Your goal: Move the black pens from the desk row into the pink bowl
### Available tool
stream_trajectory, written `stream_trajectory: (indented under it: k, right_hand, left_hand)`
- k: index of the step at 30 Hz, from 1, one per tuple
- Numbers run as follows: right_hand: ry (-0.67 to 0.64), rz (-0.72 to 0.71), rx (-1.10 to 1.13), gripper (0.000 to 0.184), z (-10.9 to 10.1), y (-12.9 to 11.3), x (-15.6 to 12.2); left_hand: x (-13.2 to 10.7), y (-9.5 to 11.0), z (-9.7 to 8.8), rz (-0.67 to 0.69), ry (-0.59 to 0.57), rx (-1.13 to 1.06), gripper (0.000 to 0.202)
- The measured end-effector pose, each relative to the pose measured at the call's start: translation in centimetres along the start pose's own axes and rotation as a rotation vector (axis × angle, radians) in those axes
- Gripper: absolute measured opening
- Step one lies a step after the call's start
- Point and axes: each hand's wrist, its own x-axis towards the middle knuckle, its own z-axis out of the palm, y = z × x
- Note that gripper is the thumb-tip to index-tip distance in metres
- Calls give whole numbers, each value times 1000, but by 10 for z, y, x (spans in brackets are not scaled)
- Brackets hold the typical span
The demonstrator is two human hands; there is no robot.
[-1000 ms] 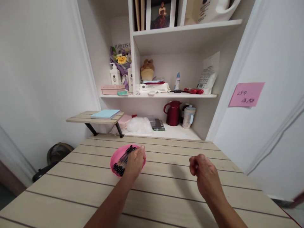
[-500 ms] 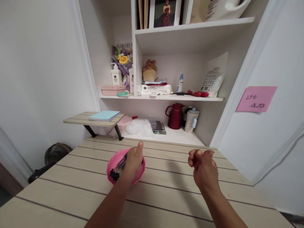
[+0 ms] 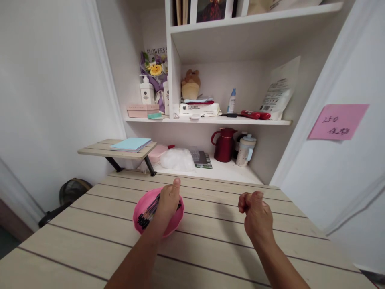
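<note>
A pink bowl [image 3: 138, 207] holding several black pens [image 3: 146, 212] is on the wooden slatted table [image 3: 210, 249], left of centre. My left hand [image 3: 167, 203] grips the bowl at its right side, fingers curled round it and thumb pointing up. The bowl looks tipped towards me. My right hand [image 3: 256, 216] hovers above the table to the right of the bowl, curled into a loose fist with nothing visible in it.
Behind the table, white shelves hold a red jug [image 3: 224, 145], a lidded white cup [image 3: 246, 150], bottles, a plush toy and a clear bag [image 3: 177, 159]. A small raised stand carries a blue notebook [image 3: 131, 143]. A pink note [image 3: 338, 121] is stuck to the right-hand panel. A dark fan [image 3: 73, 188] stands on the floor at the left.
My left hand has closed round the bowl with the thumb raised, and the bowl has tipped and shifted slightly towards me. My right hand stays in a fist. The view has moved a little.
</note>
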Motion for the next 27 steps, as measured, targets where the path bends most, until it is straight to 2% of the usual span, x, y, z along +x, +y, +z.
stream_trajectory:
  k: [5, 14, 24, 27]
  right_hand:
    - [28, 8, 18, 48, -2, 4, 2]
    - [39, 7, -20, 49, -5, 7, 4]
    - [28, 6, 67, 50, -4, -12, -2]
    - [18, 37, -1, 48, -5, -14, -4]
  left_hand:
    - [5, -4, 0, -7, 3, -40, 57]
    - [2, 5, -7, -56, 31, 20, 59]
    - [6, -1, -15, -7, 13, 29, 60]
    - [7, -5, -20, 1, 42, 36, 60]
